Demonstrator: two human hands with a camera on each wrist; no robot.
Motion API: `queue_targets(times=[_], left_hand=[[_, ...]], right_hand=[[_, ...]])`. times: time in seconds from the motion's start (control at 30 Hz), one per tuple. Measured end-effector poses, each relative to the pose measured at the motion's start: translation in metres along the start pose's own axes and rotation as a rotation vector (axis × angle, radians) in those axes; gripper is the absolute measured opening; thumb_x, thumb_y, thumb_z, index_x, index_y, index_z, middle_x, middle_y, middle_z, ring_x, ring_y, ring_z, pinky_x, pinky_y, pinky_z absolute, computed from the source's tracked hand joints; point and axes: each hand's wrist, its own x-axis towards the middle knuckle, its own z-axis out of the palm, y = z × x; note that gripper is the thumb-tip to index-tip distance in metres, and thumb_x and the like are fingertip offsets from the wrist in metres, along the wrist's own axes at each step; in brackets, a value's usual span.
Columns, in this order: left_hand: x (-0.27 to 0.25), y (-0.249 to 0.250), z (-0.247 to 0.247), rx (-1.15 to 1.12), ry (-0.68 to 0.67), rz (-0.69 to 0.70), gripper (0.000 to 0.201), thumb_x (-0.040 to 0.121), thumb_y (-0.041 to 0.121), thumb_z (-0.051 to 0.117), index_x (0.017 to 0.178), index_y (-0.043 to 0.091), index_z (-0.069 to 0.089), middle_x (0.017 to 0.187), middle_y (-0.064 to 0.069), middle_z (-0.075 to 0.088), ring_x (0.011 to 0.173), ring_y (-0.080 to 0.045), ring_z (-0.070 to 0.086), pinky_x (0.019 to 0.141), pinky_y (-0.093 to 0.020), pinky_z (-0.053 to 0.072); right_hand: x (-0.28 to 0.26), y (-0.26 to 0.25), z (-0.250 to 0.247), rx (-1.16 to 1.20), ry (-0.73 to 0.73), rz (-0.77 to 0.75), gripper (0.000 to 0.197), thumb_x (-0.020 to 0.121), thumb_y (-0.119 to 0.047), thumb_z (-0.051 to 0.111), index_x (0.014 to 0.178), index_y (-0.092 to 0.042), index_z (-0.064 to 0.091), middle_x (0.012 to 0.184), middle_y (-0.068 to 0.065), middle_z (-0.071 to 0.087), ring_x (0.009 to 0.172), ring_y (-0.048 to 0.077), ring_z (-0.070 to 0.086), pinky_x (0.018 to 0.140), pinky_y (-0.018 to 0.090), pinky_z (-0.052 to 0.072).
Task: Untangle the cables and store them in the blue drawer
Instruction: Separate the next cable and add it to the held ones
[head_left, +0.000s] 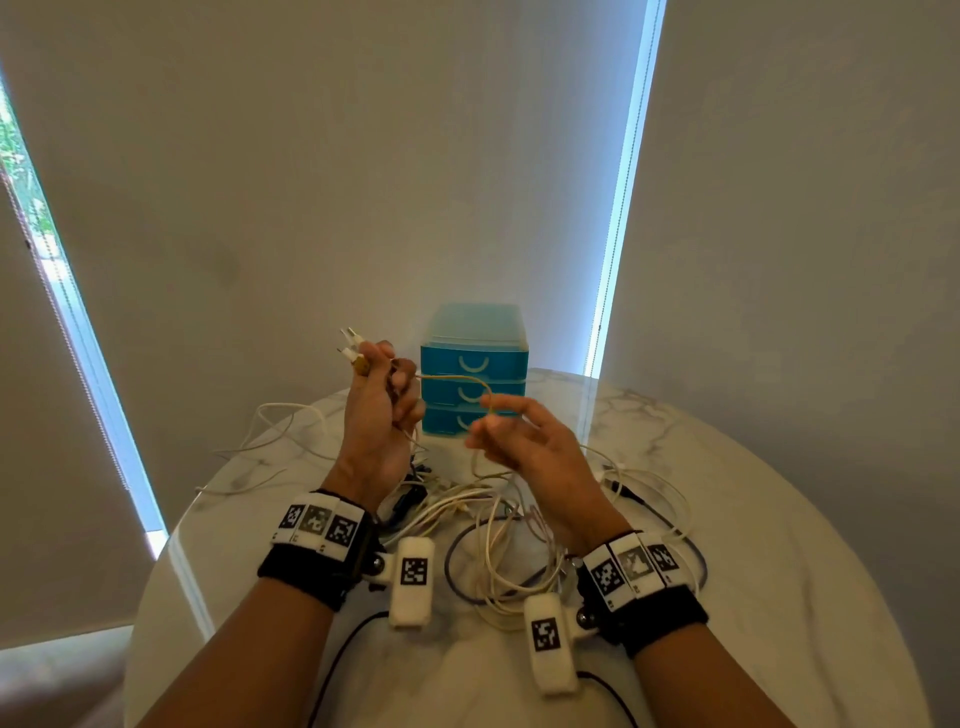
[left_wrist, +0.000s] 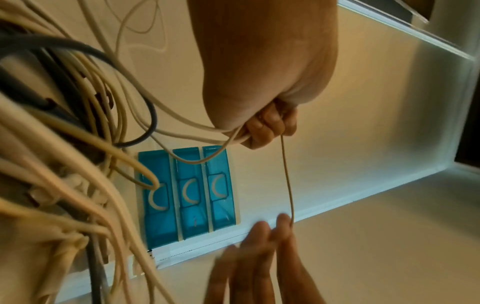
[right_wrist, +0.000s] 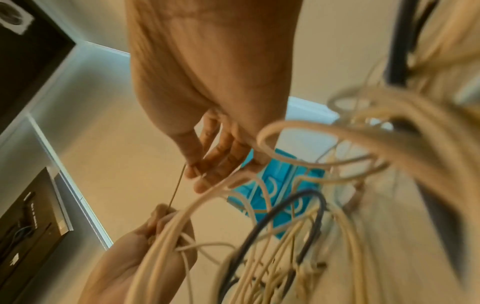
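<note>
My left hand (head_left: 387, 387) is raised in a fist and grips a thin yellowish cable (head_left: 457, 378) together with white strands; two white plugs (head_left: 352, 344) stick out above the fist. The thin cable arcs right to my right hand (head_left: 485, 415), which pinches it between thumb and forefinger with the other fingers spread. In the left wrist view the cable (left_wrist: 287, 174) runs taut from the fist (left_wrist: 270, 127) to the right fingertips (left_wrist: 283, 223). Behind both hands stands the blue drawer unit (head_left: 474, 364), its three drawers closed. A tangle of white and dark cables (head_left: 493, 525) lies on the table below.
The round white marble table (head_left: 753, 519) carries everything; loose white cable loops (head_left: 280, 431) trail toward its far left edge and more (head_left: 654, 488) lie at the right. A wall and window blinds stand close behind the table.
</note>
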Motion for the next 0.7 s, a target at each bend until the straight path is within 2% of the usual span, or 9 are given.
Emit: queue_targets(times=[0.07,0.13,0.27,0.33,0.4,0.47,0.53,0.6,0.7], left_hand=[[0.000,0.004,-0.004,-0.001,0.017,-0.030,0.034,0.114,0.047,0.044,0.091,0.024,0.055,0.067,0.007,0.037,0.048,-0.005,0.027,0.042,-0.020,0.024],[-0.003,0.004,-0.004,0.228,0.025,-0.054,0.036,0.109,0.053,0.052,0.085,0.027,0.056,0.065,0.008,0.037,0.049,-0.007,0.028,0.045,-0.023,0.025],[-0.015,0.003,0.012,0.822,-0.081,-0.066,0.044,0.094,0.064,0.070,0.095,0.020,0.073,0.058,0.011,0.061,0.049,-0.004,0.053,0.052,-0.023,0.043],[-0.018,0.002,0.012,0.917,-0.195,-0.089,0.047,0.082,0.068,0.080,0.094,0.023,0.079,0.081,-0.001,0.078,0.074,-0.017,0.073,0.076,-0.035,0.060],[-0.021,-0.001,0.013,1.056,-0.343,-0.115,0.045,0.074,0.071,0.084,0.092,0.030,0.083,0.092,-0.010,0.078,0.081,-0.021,0.071,0.086,-0.040,0.056],[-0.023,-0.008,0.015,1.144,-0.469,-0.138,0.032,0.076,0.062,0.087,0.092,0.034,0.085,0.086,0.004,0.079,0.080,-0.009,0.069,0.086,-0.035,0.054],[-0.024,-0.013,0.018,1.162,-0.550,-0.144,0.024,0.078,0.056,0.090,0.091,0.036,0.086,0.097,0.013,0.082,0.092,-0.005,0.074,0.093,-0.034,0.058],[-0.025,-0.014,0.018,1.146,-0.543,-0.101,0.021,0.082,0.051,0.089,0.091,0.031,0.087,0.096,0.010,0.083,0.093,-0.009,0.076,0.091,-0.034,0.059],[-0.021,-0.010,0.015,1.030,-0.334,-0.032,0.019,0.087,0.043,0.087,0.092,0.024,0.086,0.094,0.007,0.083,0.091,-0.008,0.076,0.085,-0.029,0.056]], right_hand=[[0.004,-0.004,-0.008,0.106,0.124,-0.029,0.028,0.109,-0.017,0.060,0.136,-0.020,0.066,0.109,0.008,0.080,0.100,0.022,0.078,0.090,0.037,0.065],[0.006,-0.006,-0.013,0.223,0.156,-0.008,0.029,0.110,-0.017,0.058,0.138,-0.019,0.064,0.113,0.008,0.081,0.102,0.021,0.077,0.088,0.035,0.063],[0.007,-0.010,-0.020,0.384,0.088,0.025,0.032,0.112,-0.017,0.052,0.143,-0.013,0.061,0.132,0.011,0.076,0.127,0.022,0.071,0.111,0.042,0.052],[0.007,-0.012,-0.025,0.308,0.072,-0.008,0.033,0.111,-0.019,0.053,0.144,-0.016,0.061,0.133,0.007,0.076,0.131,0.018,0.069,0.114,0.042,0.048],[0.007,-0.013,-0.027,0.239,0.065,-0.032,0.032,0.110,-0.019,0.056,0.142,-0.019,0.061,0.132,0.002,0.077,0.130,0.014,0.069,0.110,0.037,0.050],[0.007,-0.013,-0.024,0.219,0.057,-0.037,0.030,0.109,-0.019,0.059,0.138,-0.020,0.064,0.132,-0.001,0.077,0.128,0.012,0.070,0.100,0.030,0.054],[0.008,-0.014,-0.021,0.211,0.066,-0.030,0.030,0.107,-0.019,0.063,0.136,-0.019,0.065,0.130,-0.003,0.078,0.124,0.010,0.071,0.093,0.025,0.057],[0.009,-0.013,-0.022,0.195,0.099,-0.026,0.030,0.104,-0.023,0.067,0.135,-0.021,0.066,0.127,-0.006,0.079,0.122,0.008,0.072,0.099,0.031,0.056],[0.011,-0.008,-0.027,0.032,0.164,0.010,0.032,0.104,-0.042,0.067,0.131,-0.024,0.070,0.119,-0.012,0.080,0.117,0.006,0.072,0.099,0.033,0.055]])
